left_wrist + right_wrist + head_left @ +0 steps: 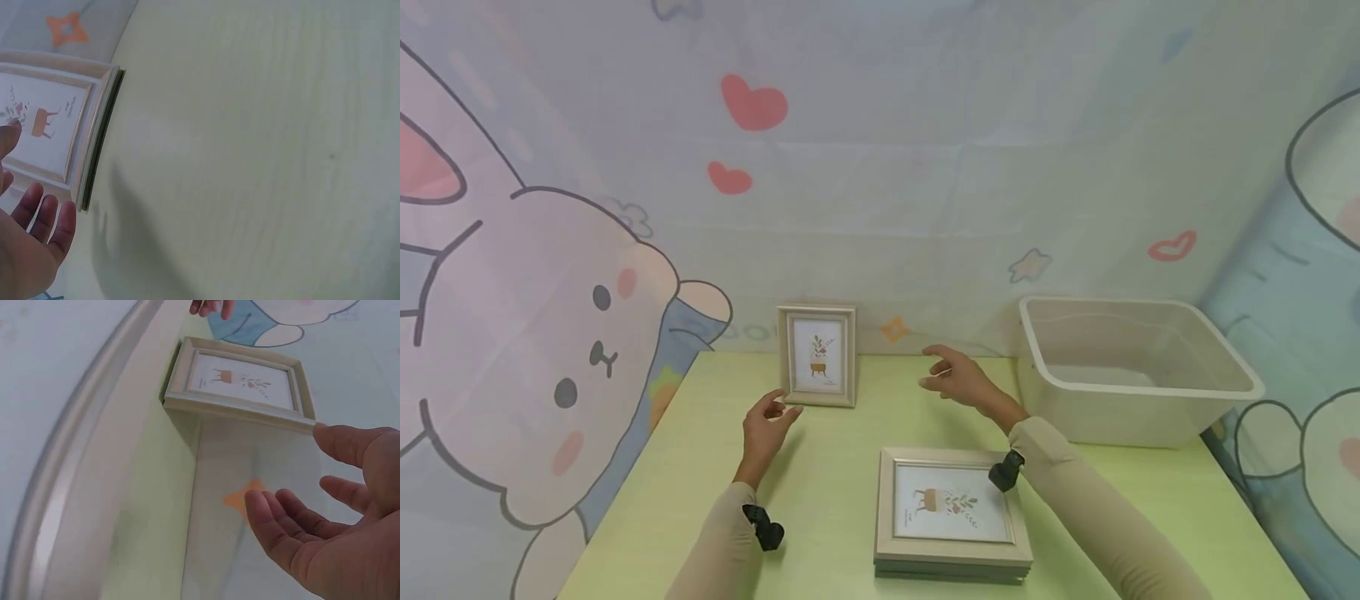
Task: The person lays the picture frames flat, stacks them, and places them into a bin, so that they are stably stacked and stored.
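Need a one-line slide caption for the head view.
Both open hands, left hand and right hand, flank the upright picture frame.

Small picture frame (817,356) stands upright at the far edge of the table (820,492), left of centre, against the wall. Plastic tub (1131,371) sits at the far right corner. Stack of picture frames (951,514) lies flat near the front edge, centre-right. Left hand (767,426) is just beside the standing frame's lower left corner; right hand (958,379) hovers between frame and tub.

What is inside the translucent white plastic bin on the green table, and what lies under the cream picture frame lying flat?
The translucent white plastic bin looks empty. The flat cream picture frame tops a stack of similar frames; only their edges show, count unclear.
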`<state>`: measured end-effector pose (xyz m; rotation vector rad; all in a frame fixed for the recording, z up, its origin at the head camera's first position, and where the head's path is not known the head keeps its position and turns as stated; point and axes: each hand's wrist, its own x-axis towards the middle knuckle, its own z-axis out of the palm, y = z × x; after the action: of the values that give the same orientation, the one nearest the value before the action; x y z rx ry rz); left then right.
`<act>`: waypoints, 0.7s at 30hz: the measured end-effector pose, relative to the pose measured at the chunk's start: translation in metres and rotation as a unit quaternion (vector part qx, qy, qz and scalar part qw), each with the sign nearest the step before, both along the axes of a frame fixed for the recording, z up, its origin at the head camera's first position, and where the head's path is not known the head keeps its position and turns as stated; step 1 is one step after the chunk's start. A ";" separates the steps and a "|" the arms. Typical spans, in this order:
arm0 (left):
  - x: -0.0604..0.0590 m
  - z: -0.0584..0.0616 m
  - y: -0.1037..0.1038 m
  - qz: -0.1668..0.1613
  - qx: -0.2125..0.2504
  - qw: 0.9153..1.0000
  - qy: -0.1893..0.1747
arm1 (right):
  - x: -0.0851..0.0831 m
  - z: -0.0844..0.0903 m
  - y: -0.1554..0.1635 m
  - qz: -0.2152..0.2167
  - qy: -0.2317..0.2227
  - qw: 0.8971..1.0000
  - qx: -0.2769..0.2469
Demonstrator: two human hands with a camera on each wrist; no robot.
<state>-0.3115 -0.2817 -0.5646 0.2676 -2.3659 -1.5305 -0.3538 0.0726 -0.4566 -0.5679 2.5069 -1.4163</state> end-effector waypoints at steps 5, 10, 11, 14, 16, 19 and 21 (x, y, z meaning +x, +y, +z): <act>-0.010 0.001 -0.007 0.003 0.040 0.999 -0.002 | -0.011 0.005 -0.025 0.008 0.000 1.000 -0.012; -0.011 -0.007 -0.011 -0.009 0.054 0.998 -0.033 | -0.020 0.007 -0.043 0.033 -0.011 0.999 -0.008; -0.011 -0.008 -0.011 -0.012 0.053 0.998 -0.039 | -0.023 0.007 -0.046 0.038 -0.012 0.999 -0.005; -0.016 -0.009 -0.014 -0.025 0.044 0.997 -0.057 | -0.032 0.009 -0.055 0.045 -0.008 0.999 0.001; -0.021 -0.007 -0.017 -0.036 0.045 0.996 -0.071 | -0.038 0.012 -0.062 0.045 -0.006 0.999 -0.002; -0.029 -0.001 -0.020 -0.057 0.050 0.993 -0.089 | -0.045 0.017 -0.072 0.037 -0.012 0.999 -0.016; -0.033 0.003 -0.023 -0.067 0.054 0.991 -0.100 | -0.048 0.020 -0.079 0.034 -0.019 0.999 -0.025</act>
<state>-0.3448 -0.3051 -0.5617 0.3037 -2.5019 -1.7720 -0.4019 -0.0065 -0.4366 -0.6250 2.4049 -1.4553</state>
